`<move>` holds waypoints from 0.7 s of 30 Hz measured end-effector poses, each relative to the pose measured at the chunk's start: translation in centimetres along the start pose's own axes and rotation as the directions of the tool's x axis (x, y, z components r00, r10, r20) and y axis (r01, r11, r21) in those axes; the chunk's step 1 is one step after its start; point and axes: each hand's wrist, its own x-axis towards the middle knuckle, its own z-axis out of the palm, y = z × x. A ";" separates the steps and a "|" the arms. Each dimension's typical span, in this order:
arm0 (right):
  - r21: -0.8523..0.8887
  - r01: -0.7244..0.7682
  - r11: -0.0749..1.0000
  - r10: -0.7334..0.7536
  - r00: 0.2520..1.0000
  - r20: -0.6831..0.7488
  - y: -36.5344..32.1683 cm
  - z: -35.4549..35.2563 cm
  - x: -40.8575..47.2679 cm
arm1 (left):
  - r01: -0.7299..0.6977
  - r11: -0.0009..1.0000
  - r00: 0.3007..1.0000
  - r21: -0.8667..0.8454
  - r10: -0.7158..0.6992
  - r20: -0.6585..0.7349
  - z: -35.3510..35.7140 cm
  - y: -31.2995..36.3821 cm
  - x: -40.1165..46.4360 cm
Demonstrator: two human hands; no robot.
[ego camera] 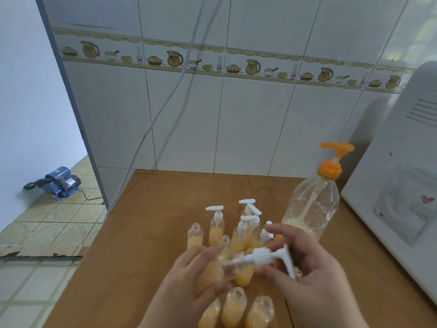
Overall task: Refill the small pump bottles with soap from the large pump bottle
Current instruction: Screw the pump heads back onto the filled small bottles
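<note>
My left hand [189, 282] grips a small clear bottle [212, 271] partly filled with orange soap, tilted toward the right. My right hand [314, 275] pinches a white pump top [267, 256] whose tube end sits at that bottle's mouth. Behind my hands stand several small bottles with white pumps [216, 223] and one uncapped bottle [195, 235]. Three uncapped soap-filled bottles [234, 304] stand at the near edge. The large clear bottle with an orange pump [314, 200] stands at the back right, nearly empty.
Everything rests on a brown wooden table [146, 233] against a tiled wall. A white appliance [402, 176] takes up the right side, close to the large bottle. A blue water pump [59, 183] sits on the floor at the left.
</note>
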 end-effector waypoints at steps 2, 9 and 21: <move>0.082 -0.046 0.996 0.046 0.999 -0.008 -0.6 1.9 0.2 | 0.009 0.998 1.000 -0.060 -0.010 -0.014 0.3 0.9 0.0; 0.329 -0.230 0.916 0.191 0.971 0.145 -0.6 2.6 2.1 | 0.144 0.973 0.986 -0.179 -0.156 -0.057 -0.9 1.7 -0.3; 0.736 -0.323 0.595 0.244 0.945 0.217 -0.9 3.8 2.5 | 0.270 0.917 0.962 -0.295 -0.266 0.057 -2.1 2.9 0.3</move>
